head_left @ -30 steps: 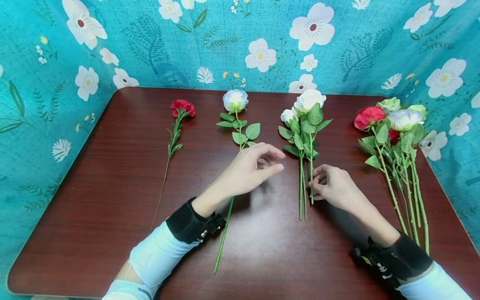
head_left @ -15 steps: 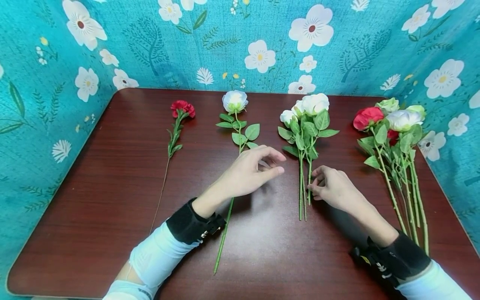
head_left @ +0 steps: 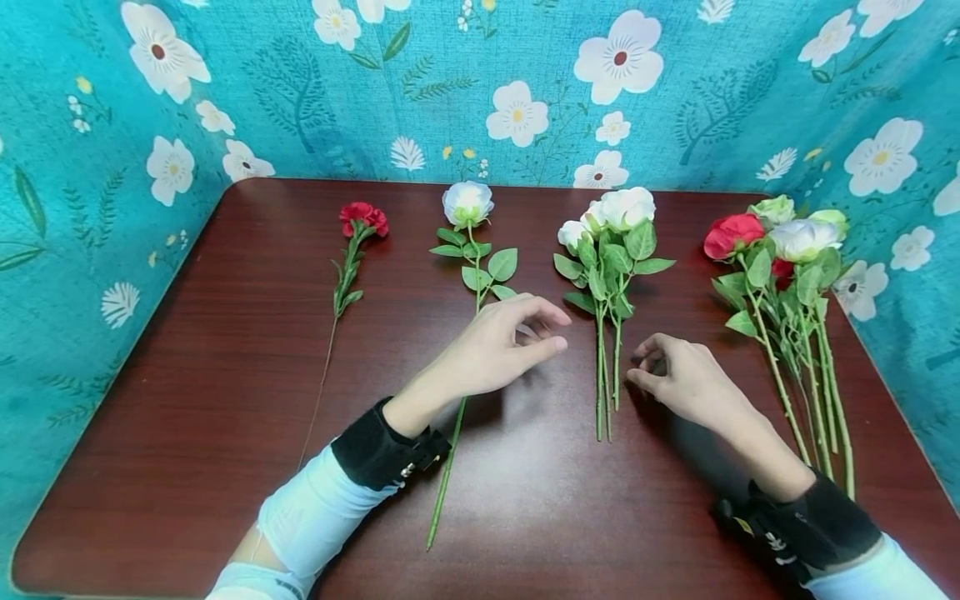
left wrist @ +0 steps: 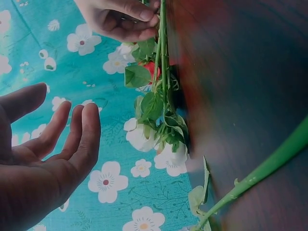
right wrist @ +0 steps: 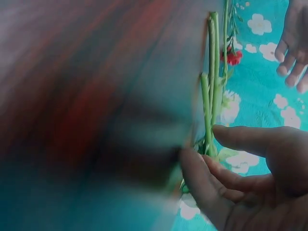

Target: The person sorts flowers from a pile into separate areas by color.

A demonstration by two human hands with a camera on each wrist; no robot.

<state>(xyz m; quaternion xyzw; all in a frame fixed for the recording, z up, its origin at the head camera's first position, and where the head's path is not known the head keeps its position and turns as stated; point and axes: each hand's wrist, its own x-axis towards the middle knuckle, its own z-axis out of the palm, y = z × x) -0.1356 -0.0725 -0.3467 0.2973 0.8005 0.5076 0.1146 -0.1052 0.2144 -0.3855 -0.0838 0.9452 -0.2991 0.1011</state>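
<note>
Three short-stemmed white artificial flowers (head_left: pixel 628 210) lie side by side right of the table's middle, leaves overlapping and stems (head_left: pixel 600 367) pointing toward me. Just right of those stems is my right hand (head_left: pixel 690 379), fingers bent and holding nothing; a narrow gap shows between its fingertips and the nearest stem. In the right wrist view, the thumb (right wrist: pixel 245 137) and index finger stand apart beside the green stems (right wrist: pixel 211 62). My left hand (head_left: pixel 510 346) hovers with loosely curved fingers over the stem of a single long white flower (head_left: pixel 467 203), hiding part of it.
A red carnation (head_left: pixel 363 219) on a thin stem lies at the left. On the right is a mixed bunch with a red flower (head_left: pixel 731 236), a white flower (head_left: pixel 804 241) and green ones. A blue floral cloth (head_left: pixel 435 100) rises behind the brown table (head_left: pixel 187 400).
The rightmost white flower has turned, its head shifting right and its stem end left toward the other stems. My right hand has let go of it and moved slightly right. My left hand stays put.
</note>
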